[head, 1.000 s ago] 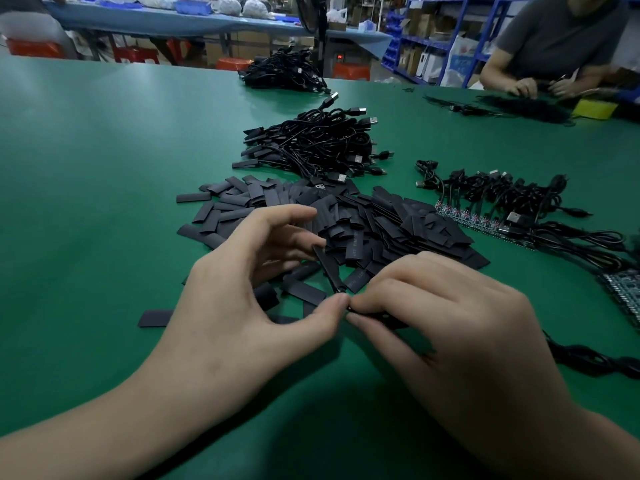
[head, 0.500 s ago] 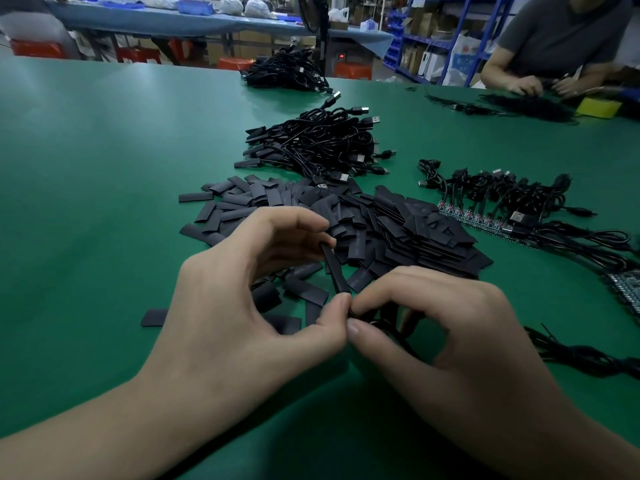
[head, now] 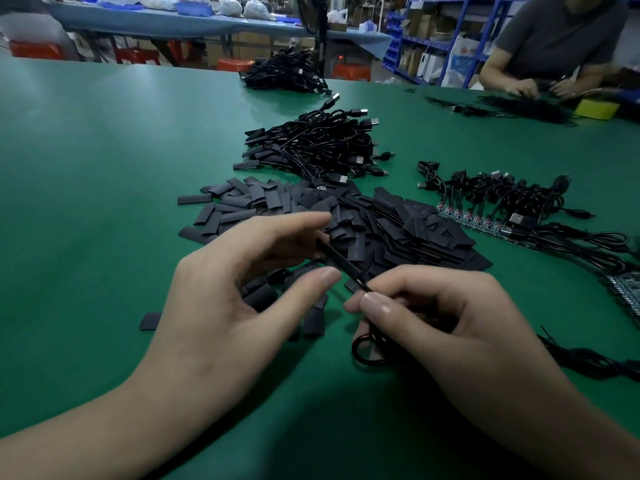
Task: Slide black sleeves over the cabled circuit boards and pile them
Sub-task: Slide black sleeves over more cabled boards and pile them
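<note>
Right hand (head: 450,320): thumb and forefinger pinched on the near end of one sleeve (head: 341,266). Grip closed on it, just above the table (head: 104,174).

Sleeve: flat black strip, seen almost edge-on. Long axis runs diagonally, with the near end at the pinch and the far end pointing up and left, away from the wearer. It is tilted, not lying flat.

Left hand (head: 242,292): fingers loosely curved, forefinger stretched out above the sleeve, thumb tip just beside its middle. The far end reaches the middle fingers. Cannot tell whether that hand grips it or only touches.

Cable (head: 355,353): a black loop hangs below the pinch, under the right palm, down to the table.

Beyond the grip, touching distance: sleeve pile (head: 398,226), loose flat pieces lying every way, a few strays under the left hand. One piece just past the held sleeve's far end carries pale print along its length, too small to read.

Farther beyond: finished pile (head: 311,143), sleeved ends to the left, USB plugs to the right.

Right of the grip: boards (head: 464,218) in a row with their cables bunched behind.

Far right: a person (head: 554,46) in a grey shirt at the table edge.
</note>
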